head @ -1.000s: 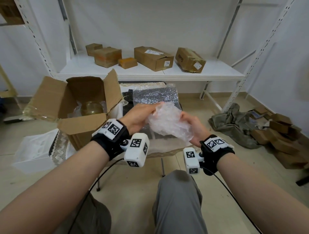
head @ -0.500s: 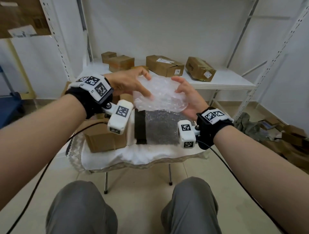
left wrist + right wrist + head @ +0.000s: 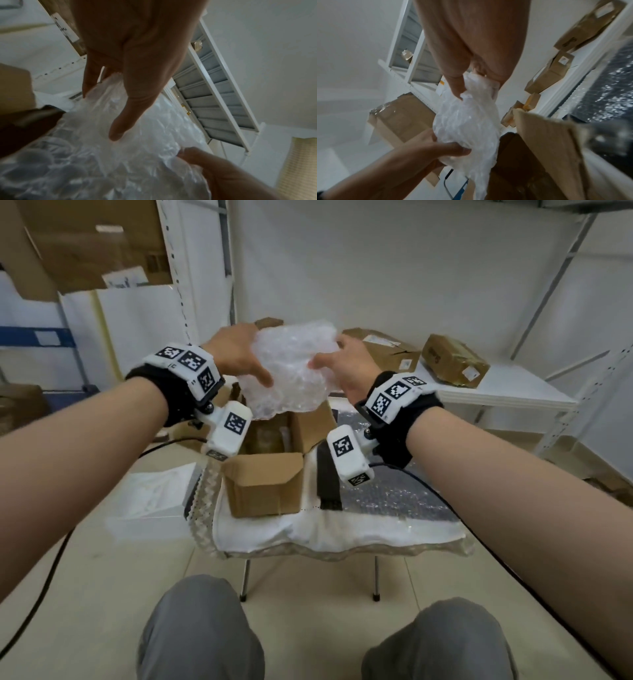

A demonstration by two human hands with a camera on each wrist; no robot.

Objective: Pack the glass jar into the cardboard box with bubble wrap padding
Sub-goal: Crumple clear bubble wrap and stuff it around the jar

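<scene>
Clear bubble wrap [image 3: 291,368], bunched into a loose wad, hangs just above the open cardboard box [image 3: 267,484] on the small cloth-covered table [image 3: 342,534]. The left hand [image 3: 236,354] grips the wad's left edge, thumb on the near face and fingers curled behind; the right hand [image 3: 346,364] pinches the right edge between thumb and fingers. Inside the box something brownish and glassy, probably the glass jar [image 3: 269,436], shows below the wad, though the wrap and the wrist camera hide most of it. By the look of it, the step in hand is the top padding: the jar seems already in and the wad is about to go over it. The next move calls for lowering the wad straight between the upright flaps, then pressing it gently around the jar so it fills the gaps without crushing flat.
</scene>
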